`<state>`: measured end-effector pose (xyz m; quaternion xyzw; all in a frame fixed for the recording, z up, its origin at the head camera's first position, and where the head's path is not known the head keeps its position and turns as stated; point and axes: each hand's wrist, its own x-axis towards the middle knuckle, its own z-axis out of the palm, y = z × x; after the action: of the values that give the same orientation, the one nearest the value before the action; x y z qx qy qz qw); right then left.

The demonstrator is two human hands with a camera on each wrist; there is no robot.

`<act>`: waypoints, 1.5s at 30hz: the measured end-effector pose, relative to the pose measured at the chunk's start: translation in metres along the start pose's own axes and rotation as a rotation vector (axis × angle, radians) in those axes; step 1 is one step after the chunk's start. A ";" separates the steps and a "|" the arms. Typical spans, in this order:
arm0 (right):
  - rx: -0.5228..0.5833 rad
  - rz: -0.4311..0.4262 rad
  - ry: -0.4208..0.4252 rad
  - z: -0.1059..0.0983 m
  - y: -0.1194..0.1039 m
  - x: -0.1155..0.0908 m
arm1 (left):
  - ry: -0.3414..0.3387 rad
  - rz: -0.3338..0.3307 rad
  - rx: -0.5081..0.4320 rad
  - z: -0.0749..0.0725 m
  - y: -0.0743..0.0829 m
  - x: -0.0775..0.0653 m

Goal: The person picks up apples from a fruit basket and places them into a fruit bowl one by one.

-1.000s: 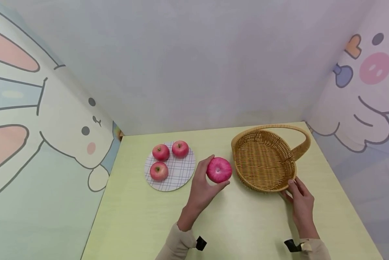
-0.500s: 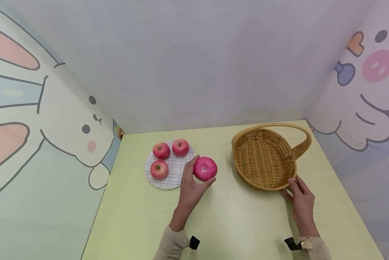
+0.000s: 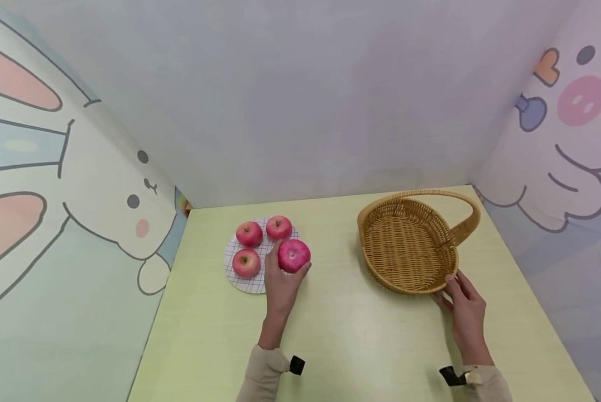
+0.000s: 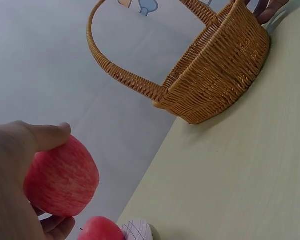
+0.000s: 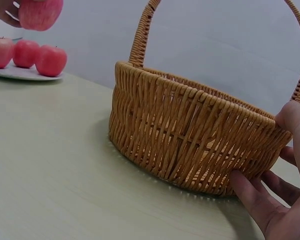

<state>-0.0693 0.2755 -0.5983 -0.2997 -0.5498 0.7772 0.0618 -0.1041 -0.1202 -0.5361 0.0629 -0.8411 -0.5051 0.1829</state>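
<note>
My left hand [image 3: 280,290] holds a red apple [image 3: 294,255] between thumb and fingers, above the right part of a round checked plate [image 3: 250,285]. In the right wrist view this held apple hangs clear above the apples on the plate. Three more red apples rest there: one at the back left [image 3: 249,234], one at the back right [image 3: 279,228] and one at the front left [image 3: 246,263]. My right hand [image 3: 467,315] grips the near right side of a brown wicker basket [image 5: 175,130], some fingers at its rim and others low on its wall.
The basket's arched handle [image 3: 468,223] rises at its right side. A pale yellow-green table [image 3: 360,346] lies under everything. Behind it stands a plain wall [image 3: 320,111]; cartoon-printed walls, a rabbit [image 3: 104,184] among the figures, close in the sides.
My left hand has carried the apple leftward, from beside the basket to over the plate's right part. My right hand and the basket have stayed in place.
</note>
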 end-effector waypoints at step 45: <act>-0.014 0.020 -0.027 -0.002 0.001 -0.003 | -0.066 -0.290 -0.058 0.013 -0.068 0.036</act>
<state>-0.0662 0.2754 -0.5980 -0.2950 -0.5529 0.7780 0.0447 -0.1476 -0.1529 -0.5925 0.1620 -0.8136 -0.5523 0.0821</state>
